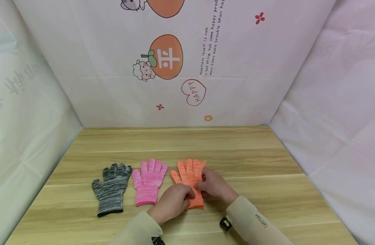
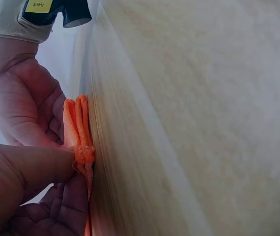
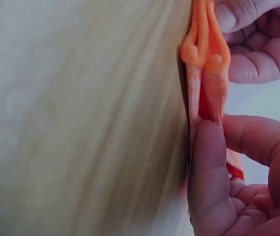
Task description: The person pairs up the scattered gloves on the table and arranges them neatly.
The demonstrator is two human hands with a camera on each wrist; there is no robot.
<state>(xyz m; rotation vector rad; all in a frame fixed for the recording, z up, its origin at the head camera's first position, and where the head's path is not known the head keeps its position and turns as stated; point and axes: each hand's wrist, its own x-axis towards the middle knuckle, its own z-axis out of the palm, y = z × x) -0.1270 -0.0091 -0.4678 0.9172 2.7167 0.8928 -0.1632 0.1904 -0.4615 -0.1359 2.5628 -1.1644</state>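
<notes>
An orange knitted glove [image 1: 190,173] lies palm-down or palm-up, I cannot tell which, with its fingers pointing away and its cuff toward me. My left hand [image 1: 175,201] is at its lower left edge, thumb and fingers pinching the fabric [image 2: 78,132]. On the glove's right edge, my right hand [image 1: 216,185] pinches the upper layer between thumb and finger, the fingertip [image 3: 210,147] tucked between the orange layers [image 3: 212,93]. To the left lie a pink glove [image 1: 149,183] and a grey-and-black glove [image 1: 112,189], both flat and untouched.
The gloves rest on a wood-grain table [image 1: 251,149]. A white printed sheet [image 1: 236,68] stands behind it, with white side walls [image 1: 337,102] at left and right. A small black device [image 1: 225,224] hangs at my right wrist.
</notes>
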